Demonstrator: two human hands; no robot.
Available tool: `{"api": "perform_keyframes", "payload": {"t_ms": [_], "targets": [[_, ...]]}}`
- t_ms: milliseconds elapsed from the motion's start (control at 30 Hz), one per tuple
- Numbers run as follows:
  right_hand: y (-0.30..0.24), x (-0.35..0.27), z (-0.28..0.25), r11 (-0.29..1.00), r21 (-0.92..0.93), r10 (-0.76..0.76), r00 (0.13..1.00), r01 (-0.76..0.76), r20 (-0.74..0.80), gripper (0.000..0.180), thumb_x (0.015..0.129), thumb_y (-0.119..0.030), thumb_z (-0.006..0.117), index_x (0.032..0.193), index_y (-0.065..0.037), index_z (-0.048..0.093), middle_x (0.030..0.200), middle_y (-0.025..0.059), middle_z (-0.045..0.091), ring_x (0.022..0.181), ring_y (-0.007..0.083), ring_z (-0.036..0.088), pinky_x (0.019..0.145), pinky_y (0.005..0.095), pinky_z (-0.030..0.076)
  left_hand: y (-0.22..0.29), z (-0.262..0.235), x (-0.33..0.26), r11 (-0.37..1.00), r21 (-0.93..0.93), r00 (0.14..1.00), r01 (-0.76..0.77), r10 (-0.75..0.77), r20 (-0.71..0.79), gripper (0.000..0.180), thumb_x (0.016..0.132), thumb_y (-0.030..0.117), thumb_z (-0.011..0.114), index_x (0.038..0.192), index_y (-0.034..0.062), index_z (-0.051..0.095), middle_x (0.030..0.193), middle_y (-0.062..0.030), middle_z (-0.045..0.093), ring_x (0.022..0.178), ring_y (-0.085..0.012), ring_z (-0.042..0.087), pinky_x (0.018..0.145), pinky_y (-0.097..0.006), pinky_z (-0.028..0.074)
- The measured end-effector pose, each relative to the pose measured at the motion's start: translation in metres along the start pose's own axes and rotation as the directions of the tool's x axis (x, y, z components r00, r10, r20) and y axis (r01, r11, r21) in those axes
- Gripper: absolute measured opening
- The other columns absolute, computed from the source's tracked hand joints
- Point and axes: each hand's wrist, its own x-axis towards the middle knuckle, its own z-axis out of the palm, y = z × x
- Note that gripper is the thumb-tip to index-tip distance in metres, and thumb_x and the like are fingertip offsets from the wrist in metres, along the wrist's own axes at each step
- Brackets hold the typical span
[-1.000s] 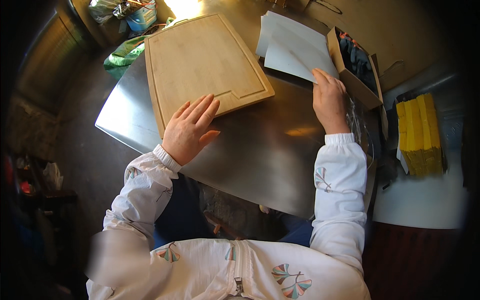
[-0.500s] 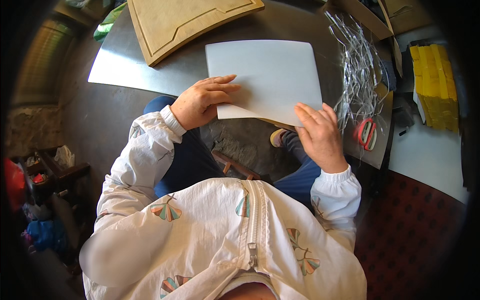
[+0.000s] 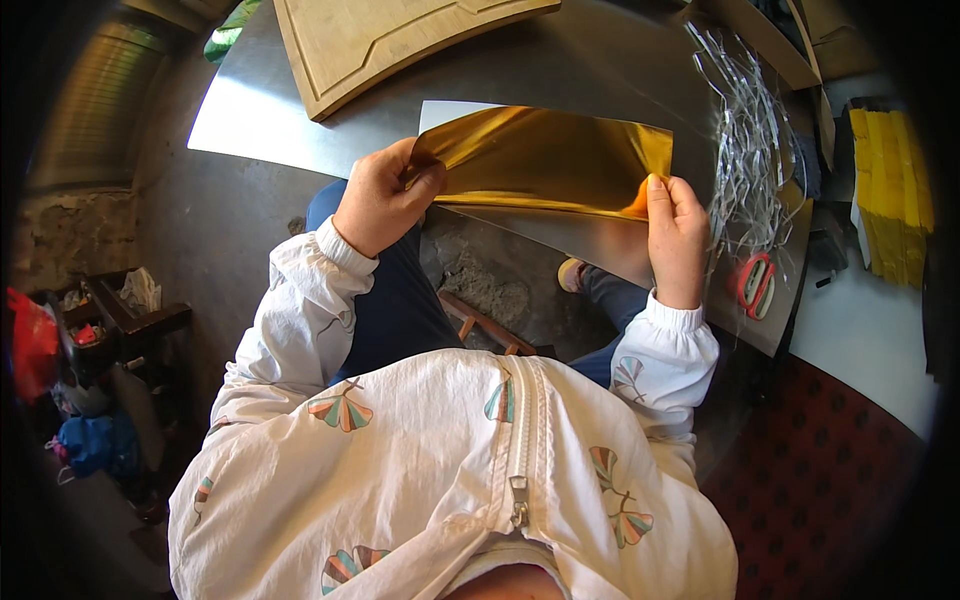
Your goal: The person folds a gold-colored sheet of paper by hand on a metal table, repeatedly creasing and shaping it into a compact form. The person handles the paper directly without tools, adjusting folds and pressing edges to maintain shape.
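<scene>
A sheet of shiny gold foil paper (image 3: 540, 160) is folded over just above the near table edge, its gold side facing up. A strip of its white side shows at the far left corner. My left hand (image 3: 385, 195) is closed on the left end, thumb on top. The right end is pinched between the thumb and fingers of my right hand (image 3: 680, 240). Right of that hand, red-handled scissors (image 3: 755, 285) lie on the metal table (image 3: 600, 70), next to a bundle of silver tinsel strips (image 3: 750, 150).
A thick wooden board (image 3: 400, 40) lies at the table's far left. Cardboard (image 3: 755, 40) stands at the far right. Beyond the tinsel, a stack of folded yellow paper (image 3: 890, 190) rests on a white surface (image 3: 860, 330). A wooden stool part (image 3: 480, 320) shows below.
The white face of the paper was up, with both hands resting on its near edge. Now the near part is lifted and turned over, showing gold, and both hands grip its ends.
</scene>
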Motion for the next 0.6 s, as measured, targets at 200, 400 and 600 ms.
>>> {"api": "perform_keyframes", "payload": {"t_ms": [200, 400, 600], "targets": [[-0.007, 0.0, 0.011, 0.997, 0.02, 0.079, 0.997, -0.079, -0.012, 0.011, 0.092, -0.009, 0.059, 0.087, 0.001, 0.062, 0.066, 0.0074, 0.068, 0.055, 0.0145, 0.063, 0.053, 0.029, 0.047, 0.011, -0.01, 0.008, 0.988, 0.066, 0.99, 0.137, -0.136, -0.021, 0.014, 0.096, 0.009, 0.06, 0.097, -0.0053, 0.062, 0.076, -0.0019, 0.062, 0.067, -0.0059, 0.053, 0.061, -0.021, 0.045], [-0.014, 0.011, 0.013, 0.965, -0.196, 0.167, 0.985, -0.171, -0.039, 0.016, 0.09, -0.017, 0.064, 0.085, -0.001, 0.062, 0.065, 0.0089, 0.067, 0.056, 0.0206, 0.064, 0.056, 0.0341, 0.048, 0.025, -0.012, 0.021, 0.935, 0.216, 0.959, 0.282, -0.265, -0.103, 0.024, 0.092, 0.017, 0.062, 0.084, -0.0056, 0.067, 0.064, -0.0091, 0.065, 0.057, -0.0124, 0.06, 0.056, -0.028, 0.048], [-0.019, 0.022, 0.016, 0.86, -0.476, 0.179, 0.982, -0.182, -0.052, 0.023, 0.089, -0.024, 0.066, 0.08, -0.003, 0.061, 0.064, 0.0129, 0.065, 0.059, 0.0316, 0.064, 0.058, 0.0422, 0.048, 0.03, -0.01, 0.033, 0.888, 0.311, 0.941, 0.339, -0.325, -0.096, 0.019, 0.089, 0.015, 0.064, 0.083, -0.0029, 0.068, 0.065, -0.0099, 0.068, 0.056, -0.0165, 0.066, 0.057, -0.027, 0.051]]}}
